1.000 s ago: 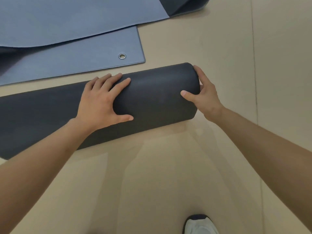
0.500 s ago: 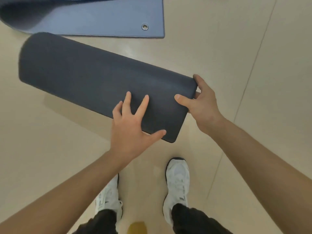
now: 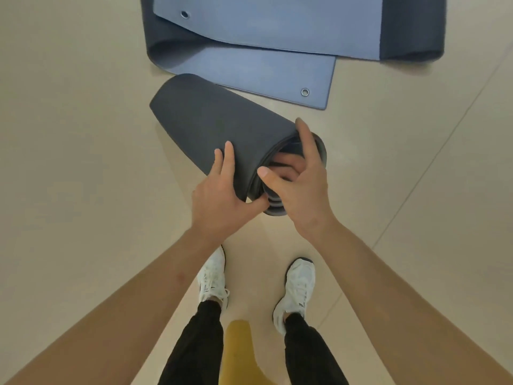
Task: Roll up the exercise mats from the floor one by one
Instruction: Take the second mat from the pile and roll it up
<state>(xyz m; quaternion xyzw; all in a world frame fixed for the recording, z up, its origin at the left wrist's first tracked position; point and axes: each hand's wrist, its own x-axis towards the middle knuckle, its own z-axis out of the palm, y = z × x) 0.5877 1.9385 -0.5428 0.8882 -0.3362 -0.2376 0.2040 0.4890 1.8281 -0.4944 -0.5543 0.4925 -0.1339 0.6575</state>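
Observation:
A dark grey rolled exercise mat [image 3: 211,126] is tilted up off the floor, its near end raised toward me and its far end low. My left hand [image 3: 224,195] grips the roll's outer wall near that end, thumb underneath. My right hand [image 3: 294,184] is at the open end, fingers curled into the spiral of layers and over its rim. Beyond the roll a blue mat [image 3: 266,68] lies flat and partly folded over itself on the floor.
The blue mat has metal eyelets [image 3: 304,92] at its corners and dark folded edges at left and right. My two white shoes [image 3: 297,284] stand on the beige tiled floor [image 3: 83,162] just below the roll. A yellow shape sits at the bottom edge.
The roll has swung from lying sideways to pointing away from me, its near end lifted. My left hand slid to that end and my right hand's fingers moved into the spiral.

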